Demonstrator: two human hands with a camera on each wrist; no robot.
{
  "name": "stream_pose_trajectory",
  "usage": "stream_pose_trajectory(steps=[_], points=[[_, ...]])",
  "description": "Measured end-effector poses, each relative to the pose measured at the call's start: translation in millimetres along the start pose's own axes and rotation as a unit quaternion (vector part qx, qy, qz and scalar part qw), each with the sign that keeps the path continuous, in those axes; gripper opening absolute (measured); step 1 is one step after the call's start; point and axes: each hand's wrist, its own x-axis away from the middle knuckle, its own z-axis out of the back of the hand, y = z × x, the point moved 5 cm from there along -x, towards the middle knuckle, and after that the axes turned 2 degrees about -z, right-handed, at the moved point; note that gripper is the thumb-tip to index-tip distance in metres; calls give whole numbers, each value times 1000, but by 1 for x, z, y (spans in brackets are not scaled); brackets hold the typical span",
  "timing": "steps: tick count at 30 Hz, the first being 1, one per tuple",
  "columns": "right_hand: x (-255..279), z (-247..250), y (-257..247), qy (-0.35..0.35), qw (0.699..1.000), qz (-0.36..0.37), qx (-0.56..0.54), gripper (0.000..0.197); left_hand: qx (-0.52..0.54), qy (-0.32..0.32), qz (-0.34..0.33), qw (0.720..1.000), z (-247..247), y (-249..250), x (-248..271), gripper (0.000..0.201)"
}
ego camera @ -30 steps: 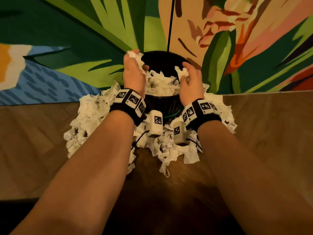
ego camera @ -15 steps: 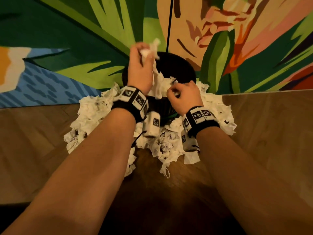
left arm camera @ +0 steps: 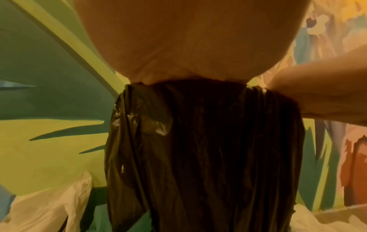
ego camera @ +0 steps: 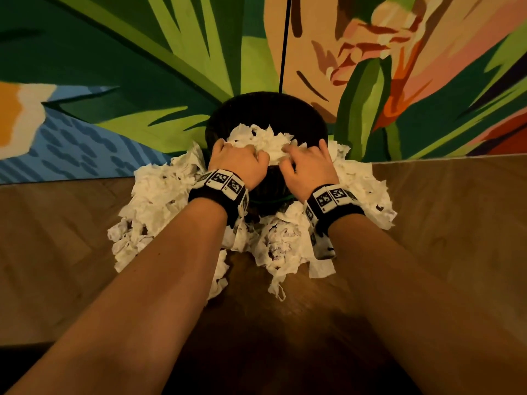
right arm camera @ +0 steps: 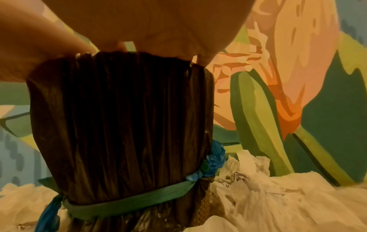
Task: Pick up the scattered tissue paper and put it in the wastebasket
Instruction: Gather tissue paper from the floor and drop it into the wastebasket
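A round wastebasket [ego camera: 268, 99] lined with a dark bag [left arm camera: 198, 149] stands against the wall, heaped with white tissue paper [ego camera: 265, 139]. My left hand [ego camera: 236, 161] and right hand [ego camera: 308, 163] lie side by side on that heap at the near rim. Their fingers are bent down into the paper. The wrist views show only each palm, left [left arm camera: 198, 39] and right [right arm camera: 149, 23], above the bag's rim [right arm camera: 119, 62], with the fingers hidden. More crumpled tissue lies on the floor around the basket: left [ego camera: 159, 201], right [ego camera: 368, 189] and front [ego camera: 279, 243].
A painted mural wall [ego camera: 114, 67] rises directly behind the basket, and a thin black cord [ego camera: 285, 44] hangs down to it. The wooden floor [ego camera: 442, 238] spreads to both sides and towards me. A green band [right arm camera: 129, 202] ties the bag round the basket.
Both hands held tissue above the basket; the left rose highest half a second ago. Both have now come down onto the heap, and the pile inside sits lower and more packed.
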Motion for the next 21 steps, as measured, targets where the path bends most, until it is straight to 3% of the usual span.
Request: stream_pose_trajectory(steps=[6,9,12,14,17,19,21], points=[[-6,-3,-2,-18,999,0,41,59,-32,-39,18,999,-5,-3,-3,64],[-5,-4,2,-24,1000,-3,4,57,-3,2,25,1000,0,-4,3,61],[0,-1,6,-32,999,14,-30,49,88,83,5,993,9,-12,10,46],[4,6,11,-17,997,14,-81,44,207,165,40,964,14,-29,16,36],[16,19,25,93,974,-42,-200,40,338,285,180,879,8,-67,38,22],[31,20,40,174,938,-115,-277,29,393,304,272,824,-11,-92,54,13],[46,7,60,201,898,-202,-335,15,431,279,329,792,-36,-107,70,9]])
